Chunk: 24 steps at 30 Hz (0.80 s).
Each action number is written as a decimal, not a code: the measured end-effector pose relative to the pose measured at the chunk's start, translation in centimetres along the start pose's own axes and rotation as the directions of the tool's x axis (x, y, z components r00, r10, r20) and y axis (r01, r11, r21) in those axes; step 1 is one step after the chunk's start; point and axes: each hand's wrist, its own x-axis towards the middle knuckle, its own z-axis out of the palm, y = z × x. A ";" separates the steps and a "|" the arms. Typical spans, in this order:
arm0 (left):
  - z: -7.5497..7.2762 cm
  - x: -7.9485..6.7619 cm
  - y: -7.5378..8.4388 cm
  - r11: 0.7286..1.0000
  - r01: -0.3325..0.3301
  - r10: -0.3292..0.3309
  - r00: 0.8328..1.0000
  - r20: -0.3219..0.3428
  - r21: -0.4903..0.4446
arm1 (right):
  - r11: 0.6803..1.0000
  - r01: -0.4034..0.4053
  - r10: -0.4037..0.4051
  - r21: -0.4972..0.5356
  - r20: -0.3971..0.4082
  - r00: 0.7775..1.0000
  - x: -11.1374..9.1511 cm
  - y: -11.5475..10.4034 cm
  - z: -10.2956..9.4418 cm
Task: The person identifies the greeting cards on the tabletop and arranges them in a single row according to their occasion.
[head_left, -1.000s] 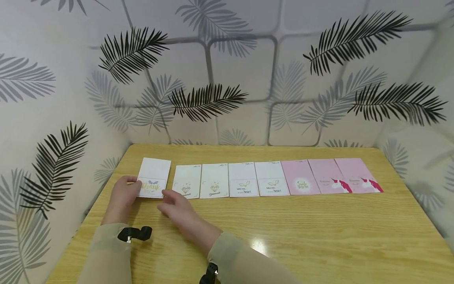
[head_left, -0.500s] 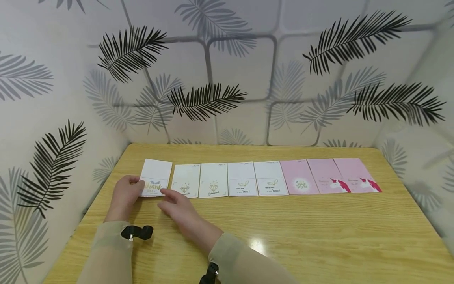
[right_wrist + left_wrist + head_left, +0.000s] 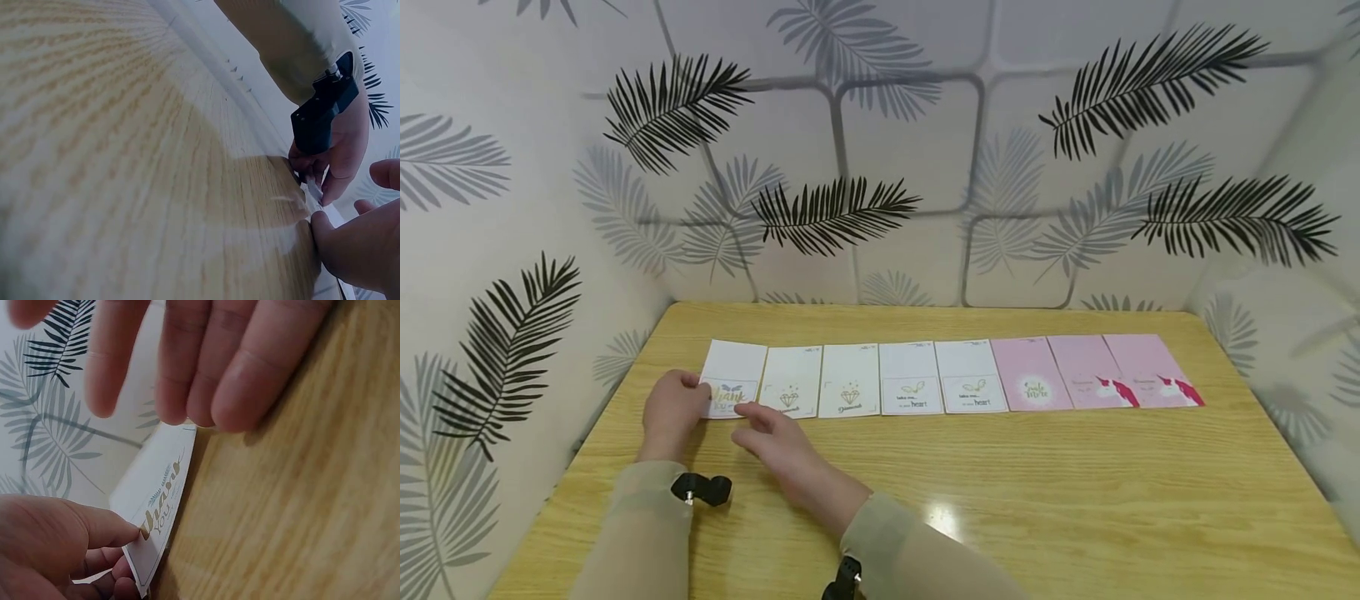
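At the left end of a card row lies a white greeting card point(image 3: 736, 357) with gold "Thank you" lettering. My left hand point(image 3: 672, 414) pinches its left edge, thumb point(image 3: 103, 526) on top and fingers underneath, as the left wrist view shows. Relaxed fingers of my right hand point(image 3: 784, 446) reach to the card's lower right corner, the forefinger over it; this hand grips nothing. Directly right of the card is a cream card point(image 3: 797, 367) with a gold diamond, its lower left corner close to my right fingertips.
The row continues with another diamond card point(image 3: 850, 367), two white "heart" cards point(image 3: 910, 360) point(image 3: 967, 360), a pink card point(image 3: 1024, 358) and two pink unicorn cards point(image 3: 1081, 358) point(image 3: 1138, 354). They lie on a wooden table point(image 3: 1037, 492) before a leaf-patterned wall point(image 3: 917, 258).
My left hand has slid the thank-you card slightly right, and the gap to the diamond card has closed. My right hand has stayed nearly in place.
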 end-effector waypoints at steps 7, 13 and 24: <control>0.2 -1.0 0.4 0.998 -0.025 0.024 1.000 0.005 0.062 | 1.000 -0.008 0.009 -0.004 0.021 1.000 -0.4 -0.1 -0.1; 0.6 -0.7 0.4 0.995 -0.026 0.027 1.000 -0.004 0.098 | 1.000 0.006 -0.006 -0.010 0.027 1.000 -0.5 -0.1 -0.2; 0.3 -1.2 0.8 0.992 -0.029 0.030 1.000 -0.004 0.119 | 1.000 0.027 -0.028 0.009 0.064 0.998 -0.2 0.5 -0.8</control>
